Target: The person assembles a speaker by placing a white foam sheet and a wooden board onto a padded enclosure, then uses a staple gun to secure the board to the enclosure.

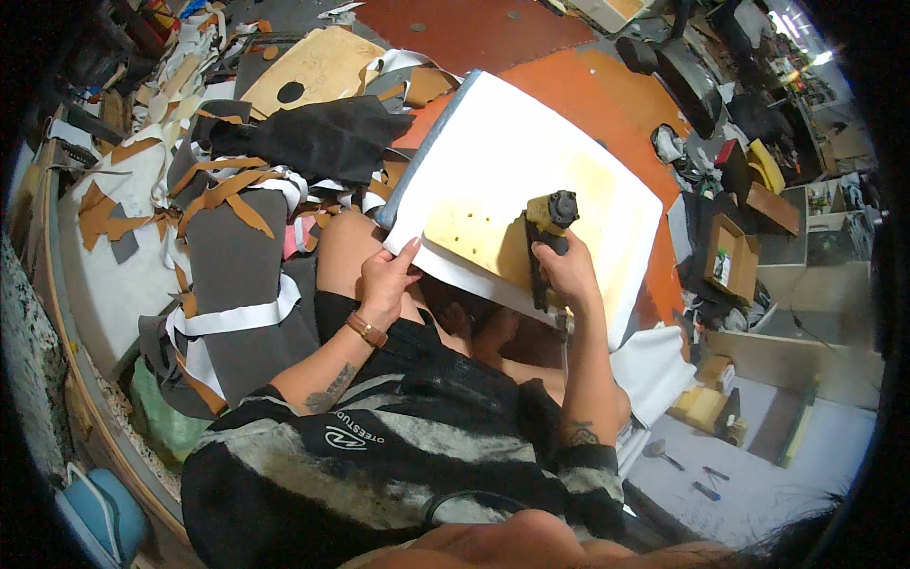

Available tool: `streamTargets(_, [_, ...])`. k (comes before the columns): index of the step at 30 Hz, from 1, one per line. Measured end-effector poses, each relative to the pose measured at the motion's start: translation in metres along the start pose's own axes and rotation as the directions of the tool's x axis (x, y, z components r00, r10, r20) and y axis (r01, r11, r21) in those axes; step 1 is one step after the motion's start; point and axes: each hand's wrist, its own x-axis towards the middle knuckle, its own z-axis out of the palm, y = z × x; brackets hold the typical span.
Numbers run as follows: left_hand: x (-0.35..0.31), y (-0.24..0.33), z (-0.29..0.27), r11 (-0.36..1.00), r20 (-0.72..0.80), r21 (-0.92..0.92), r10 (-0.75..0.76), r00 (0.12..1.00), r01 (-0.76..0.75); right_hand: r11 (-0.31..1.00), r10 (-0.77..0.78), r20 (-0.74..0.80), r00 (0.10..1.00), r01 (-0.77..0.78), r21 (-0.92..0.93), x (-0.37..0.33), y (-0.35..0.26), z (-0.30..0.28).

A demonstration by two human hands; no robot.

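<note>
Across my lap lies a panel wrapped in white upholstery material (pixel 540 119), with a pale yellow board (pixel 469 235) showing on top and several small holes in it. At the panel's near left edge, my left hand (pixel 385 284) is closed, pinching the white material between thumb and fingers. My right hand (pixel 573 275) grips a black staple gun (pixel 536 264) whose head points away from me, over the board. A hose runs down from the tool beside my right wrist. Whether the tool's nose touches the board I cannot tell.
Grey, brown and white scraps (pixel 237 204) pile up on the left, with black cloth (pixel 322 140) and a pale wooden board (pixel 318 71) behind. A hammer (pixel 664 453), foam blocks (pixel 701 408) and an open cardboard box (pixel 732 254) are at right. A blue bucket (pixel 106 512) stands lower left.
</note>
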Motion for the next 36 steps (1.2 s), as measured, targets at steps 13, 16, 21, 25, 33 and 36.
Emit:
streamTargets(13, [0.015,0.009,0.050,0.430,0.204,0.682,0.665,0.718,-0.592,0.997,-0.066,0.031,0.997,0.065,0.037,0.001,0.006,0.002])
streamTargets(16, [0.011,0.003,0.052,0.290,0.270,0.809,0.590,0.761,-0.512,0.997,-0.067,0.046,0.997,0.065,0.041,0.004,0.011,0.000])
streamTargets(21, [0.005,-0.008,0.041,-0.096,0.544,0.780,0.593,0.594,-0.618,0.999,-0.036,0.049,0.998,0.034,0.041,0.001,0.000,0.000])
streamTargets(25, [-0.017,-0.003,0.056,-0.233,0.573,0.820,0.352,0.740,-0.523,0.991,-0.137,-0.009,0.991,0.137,0.002,0.008,0.017,-0.002])
streamTargets(33, [-0.002,-0.028,0.038,-0.289,0.664,0.748,0.317,0.677,-0.598,0.964,-0.121,0.194,0.974,0.162,-0.209,-0.036,-0.056,0.039])
streamTargets(36, [-0.002,-0.031,0.045,-0.304,0.743,0.655,0.421,0.520,-0.691,0.905,-0.160,0.232,0.960,0.236,-0.353,-0.027,-0.056,0.049])
